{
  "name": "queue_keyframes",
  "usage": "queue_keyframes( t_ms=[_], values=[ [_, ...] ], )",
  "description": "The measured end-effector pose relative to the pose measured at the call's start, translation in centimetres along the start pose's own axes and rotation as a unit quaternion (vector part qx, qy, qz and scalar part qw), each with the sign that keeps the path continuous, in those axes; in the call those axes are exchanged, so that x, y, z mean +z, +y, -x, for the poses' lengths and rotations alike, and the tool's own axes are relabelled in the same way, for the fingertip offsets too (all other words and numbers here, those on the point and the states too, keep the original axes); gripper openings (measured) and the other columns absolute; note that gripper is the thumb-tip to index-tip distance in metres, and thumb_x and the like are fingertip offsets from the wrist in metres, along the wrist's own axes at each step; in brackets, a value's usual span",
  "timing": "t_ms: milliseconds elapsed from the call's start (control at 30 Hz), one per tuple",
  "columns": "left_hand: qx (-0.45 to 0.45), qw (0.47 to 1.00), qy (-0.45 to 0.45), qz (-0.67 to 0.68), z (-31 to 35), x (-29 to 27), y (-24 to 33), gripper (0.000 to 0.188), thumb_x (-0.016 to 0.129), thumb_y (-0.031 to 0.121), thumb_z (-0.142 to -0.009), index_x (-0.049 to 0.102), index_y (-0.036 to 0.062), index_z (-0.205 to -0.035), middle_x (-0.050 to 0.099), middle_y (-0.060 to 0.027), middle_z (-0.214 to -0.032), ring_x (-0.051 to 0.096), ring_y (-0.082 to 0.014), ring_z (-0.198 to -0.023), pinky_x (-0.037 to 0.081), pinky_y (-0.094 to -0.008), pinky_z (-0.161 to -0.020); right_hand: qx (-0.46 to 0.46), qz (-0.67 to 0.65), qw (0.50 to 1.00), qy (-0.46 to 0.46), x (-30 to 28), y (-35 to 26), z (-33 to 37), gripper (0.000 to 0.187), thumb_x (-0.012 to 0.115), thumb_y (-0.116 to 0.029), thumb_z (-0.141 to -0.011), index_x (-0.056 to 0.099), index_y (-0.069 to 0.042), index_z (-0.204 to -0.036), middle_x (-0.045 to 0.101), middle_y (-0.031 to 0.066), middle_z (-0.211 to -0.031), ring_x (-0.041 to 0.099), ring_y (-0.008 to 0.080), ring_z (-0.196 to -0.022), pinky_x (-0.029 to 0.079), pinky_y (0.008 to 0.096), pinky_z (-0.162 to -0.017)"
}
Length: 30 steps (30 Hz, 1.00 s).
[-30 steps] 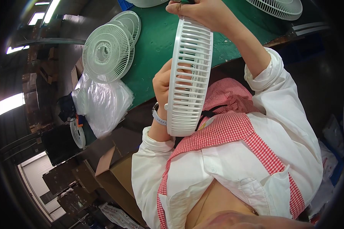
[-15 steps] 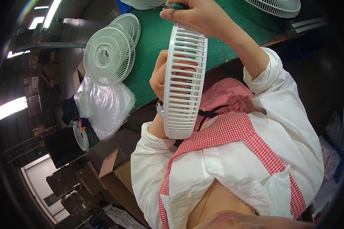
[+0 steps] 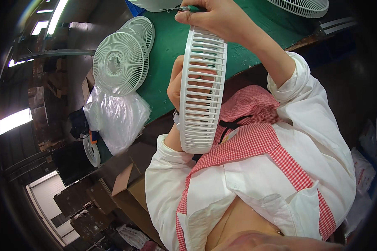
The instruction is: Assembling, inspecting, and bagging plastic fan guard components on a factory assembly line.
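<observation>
A white plastic fan guard (image 3: 202, 92) stands on edge before my chest, its slatted rim facing me. My left hand (image 3: 176, 81) is behind it, with curled fingers showing through the slats, and grips it. Above the guard's upper end, my right hand (image 3: 215, 19) is closed on a small green-handled tool (image 3: 192, 8). The tool's metal tip points left; its exact kind is partly hidden by my fingers. Thin wire-like strands show beside the tip, near a white rounded part (image 3: 155, 3) at the top edge.
Two more round fan guards (image 3: 120, 62) lie overlapped on the green table (image 3: 161, 54) at left, by clear plastic bags (image 3: 119, 117). Another guard (image 3: 301, 6) lies at far right. An open cardboard box (image 3: 138, 188) stands low at left.
The view has shifted slightly. My left hand and the fan guard have barely moved, and my right hand still holds the green-handled tool.
</observation>
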State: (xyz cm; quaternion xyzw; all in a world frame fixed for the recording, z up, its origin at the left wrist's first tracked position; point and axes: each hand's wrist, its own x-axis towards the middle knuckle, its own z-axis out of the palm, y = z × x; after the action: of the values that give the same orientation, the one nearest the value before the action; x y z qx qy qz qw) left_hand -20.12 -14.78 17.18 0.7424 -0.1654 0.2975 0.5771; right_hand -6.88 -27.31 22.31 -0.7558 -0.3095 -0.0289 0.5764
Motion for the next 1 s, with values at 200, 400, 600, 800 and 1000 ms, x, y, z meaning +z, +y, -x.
queue_keyframes(
  t_ms=[200, 400, 600, 800, 1000],
  values=[
    [-0.063, 0.995, -0.080, -0.023, -0.2, -2.3, -1.1, 0.015, 0.074, 0.006, -0.068, 0.070, -0.0015, -0.080, 0.062, -0.0091, -0.093, 0.059, -0.0162, -0.082, 0.047, -0.0259, -0.068, -0.007, 0.004, 1.000, -0.001, -0.2, 0.2, -0.1, 0.026, 0.064, -0.025, -0.083, 0.064, 0.001, -0.079, 0.057, 0.0185, -0.063, 0.058, 0.0263, -0.057, 0.044, 0.0393, -0.058],
    [-0.301, 0.914, -0.136, 0.235, 1.9, -7.2, 4.8, 0.075, 0.070, 0.053, -0.080, 0.057, -0.0110, -0.117, 0.065, -0.0176, -0.108, 0.061, -0.0284, -0.102, 0.044, -0.0384, -0.091, 0.030, -0.044, 0.998, -0.038, -1.1, 3.0, -0.1, 0.025, 0.066, -0.026, -0.090, 0.064, -0.002, -0.084, 0.050, -0.0075, -0.068, 0.046, 0.0015, -0.064, 0.035, 0.0188, -0.056],
    [-0.124, 0.929, -0.125, -0.326, 5.3, -5.7, 12.3, 0.059, 0.091, 0.028, -0.059, 0.055, -0.0030, -0.093, 0.056, -0.0132, -0.074, 0.059, -0.0328, -0.055, 0.046, -0.0353, -0.049, -0.015, -0.193, 0.981, 0.030, 1.2, 2.0, 0.2, 0.024, 0.064, -0.022, -0.090, 0.065, -0.001, -0.080, 0.053, -0.0033, -0.069, 0.045, 0.0028, -0.064, 0.034, 0.0199, -0.059],
    [-0.185, 0.779, -0.012, -0.598, 9.4, -12.6, 15.7, 0.047, 0.084, 0.027, -0.066, 0.057, 0.0008, -0.095, 0.054, -0.0171, -0.072, 0.055, -0.0384, -0.065, 0.045, -0.0435, -0.057, -0.049, -0.013, 0.993, 0.111, -0.2, 10.7, 0.8, 0.032, 0.058, -0.031, -0.097, 0.068, -0.001, -0.103, 0.061, 0.0014, -0.084, 0.054, 0.0078, -0.074, 0.042, 0.0214, -0.067],
    [-0.287, 0.619, 0.117, -0.722, 17.3, -30.5, 4.1, 0.036, 0.076, 0.008, -0.070, 0.059, 0.0004, -0.100, 0.065, -0.0221, -0.089, 0.061, -0.0436, -0.086, 0.044, -0.0508, -0.074, 0.190, -0.087, 0.962, 0.178, -4.2, 19.5, 7.1, 0.034, 0.057, -0.033, -0.098, 0.066, 0.000, -0.106, 0.063, 0.0068, -0.086, 0.057, 0.0140, -0.075, 0.046, 0.0308, -0.074]
  ],
)
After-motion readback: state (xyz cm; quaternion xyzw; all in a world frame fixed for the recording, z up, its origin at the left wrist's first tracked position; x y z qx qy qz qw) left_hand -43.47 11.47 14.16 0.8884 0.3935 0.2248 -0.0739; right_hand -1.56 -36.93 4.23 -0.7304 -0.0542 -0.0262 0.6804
